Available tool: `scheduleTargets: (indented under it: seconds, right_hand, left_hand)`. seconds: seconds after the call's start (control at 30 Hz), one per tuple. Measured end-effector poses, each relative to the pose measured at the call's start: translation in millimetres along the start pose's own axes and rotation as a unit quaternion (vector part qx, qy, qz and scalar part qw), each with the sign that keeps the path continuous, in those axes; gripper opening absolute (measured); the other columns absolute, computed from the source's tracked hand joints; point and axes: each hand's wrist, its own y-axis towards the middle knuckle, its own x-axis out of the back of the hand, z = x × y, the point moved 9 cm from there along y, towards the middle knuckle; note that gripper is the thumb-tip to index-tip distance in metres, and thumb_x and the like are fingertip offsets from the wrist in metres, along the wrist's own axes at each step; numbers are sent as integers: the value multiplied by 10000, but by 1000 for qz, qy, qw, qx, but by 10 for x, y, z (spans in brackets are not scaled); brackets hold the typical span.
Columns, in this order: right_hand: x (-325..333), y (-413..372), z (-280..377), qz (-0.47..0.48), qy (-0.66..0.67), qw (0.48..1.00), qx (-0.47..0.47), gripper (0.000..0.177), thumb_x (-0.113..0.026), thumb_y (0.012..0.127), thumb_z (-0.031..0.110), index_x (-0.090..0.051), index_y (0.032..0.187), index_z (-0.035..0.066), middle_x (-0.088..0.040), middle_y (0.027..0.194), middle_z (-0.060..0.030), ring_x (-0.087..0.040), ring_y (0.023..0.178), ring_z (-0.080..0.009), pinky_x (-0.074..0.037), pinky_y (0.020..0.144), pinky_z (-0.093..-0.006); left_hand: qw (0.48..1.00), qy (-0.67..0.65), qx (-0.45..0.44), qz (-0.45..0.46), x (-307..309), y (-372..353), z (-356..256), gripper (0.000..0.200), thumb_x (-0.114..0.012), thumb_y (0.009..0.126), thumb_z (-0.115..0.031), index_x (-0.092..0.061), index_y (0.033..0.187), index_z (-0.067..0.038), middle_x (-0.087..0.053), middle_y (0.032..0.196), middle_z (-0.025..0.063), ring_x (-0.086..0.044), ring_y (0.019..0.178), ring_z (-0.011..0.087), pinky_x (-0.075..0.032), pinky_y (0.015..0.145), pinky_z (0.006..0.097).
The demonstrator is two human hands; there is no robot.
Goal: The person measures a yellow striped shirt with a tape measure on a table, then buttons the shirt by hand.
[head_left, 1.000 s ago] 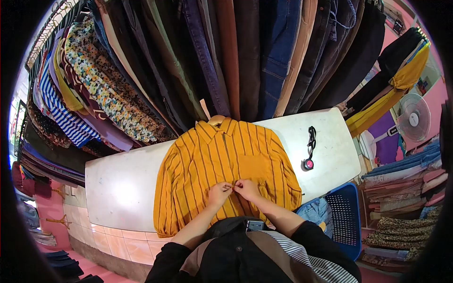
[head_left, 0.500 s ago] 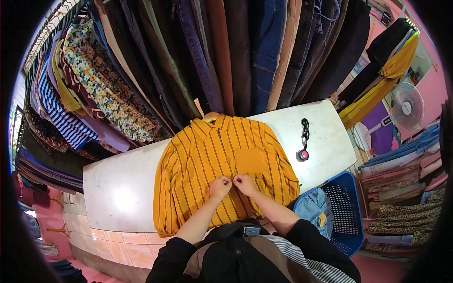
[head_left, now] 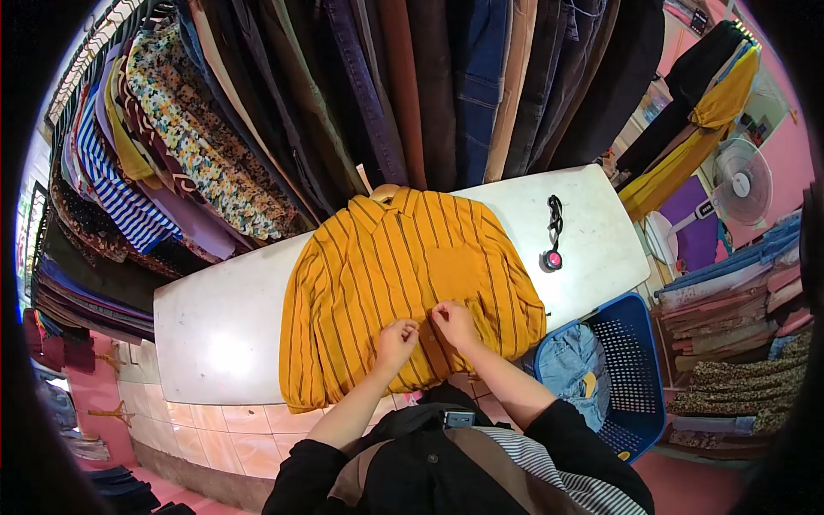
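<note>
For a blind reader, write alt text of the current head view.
A person's left hand and right hand are at the lower front of a yellow striped shirt spread on a white table. Trousers hang behind; a blue basket holding denim stands at right.

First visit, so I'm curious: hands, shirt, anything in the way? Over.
Left hand and right hand at front of shirt, slightly apart, grip unclear. Shirt spread on table, hanger at collar. Nothing seen in the way; strapped gadget lies beside shirt.

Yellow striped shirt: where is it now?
Head view, centre: the yellow striped shirt lies on the white table, left of the black-strapped object, with the blue basket off its lower right.
</note>
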Motion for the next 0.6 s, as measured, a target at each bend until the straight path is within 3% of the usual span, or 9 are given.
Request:
scheduleTargets:
  seconds: [0.17,0.6]
  right_hand:
    - [-184,-437,-272,11,-116,992,-37,118,-652,780,133,-679,850,42,-675,768,-144,-665,727,-300,-516,653,-387]
    - [-109,-564,-139,-88,-58,994,19,172,-582,784,-25,-614,950,4,-648,882,-190,-636,808,-359,-508,722,-410]
  left_hand:
    - [997,36,38,51,-255,-233,93,203,-697,771,-124,-684,942,-15,-686,798,113,-662,698,179,-531,687,293]
    - [985,136,97,-47,-322,-230,35,182,-690,763,-218,-697,879,-77,-701,787,63,-679,735,201,-526,679,336]
